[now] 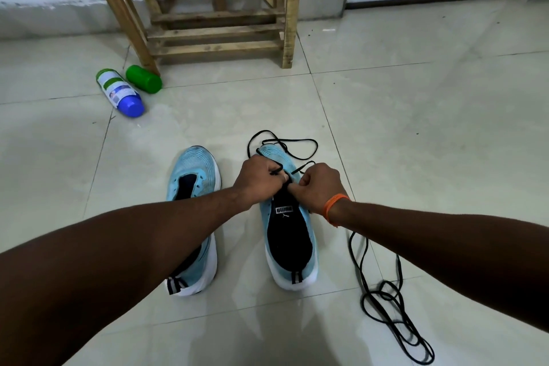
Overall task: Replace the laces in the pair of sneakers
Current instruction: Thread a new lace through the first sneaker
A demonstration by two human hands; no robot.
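Left hand [260, 177] and right hand [319, 187] curl together, each pinching the black lace [303, 168] over the sneaker [289, 235] beneath them; likely risk: an uneven pull drags the slack end beyond the knuckles out of its eyelet.

Two light-blue sneakers with white soles and dark insides stand side by side on the tiled floor [416, 128], toes pointing towards its far edge by the wall. The left sneaker [193, 175] appears to have no lace in its eyelets. On the right sneaker [289, 246], a black lace [309, 142] seems threaded near the toe, with slack looped on the floor just beyond. The left hand [258, 178] and right hand [319, 187] pinch it over the tongue. A second black lace [386, 300] lies loose and tangled just right of that sneaker.
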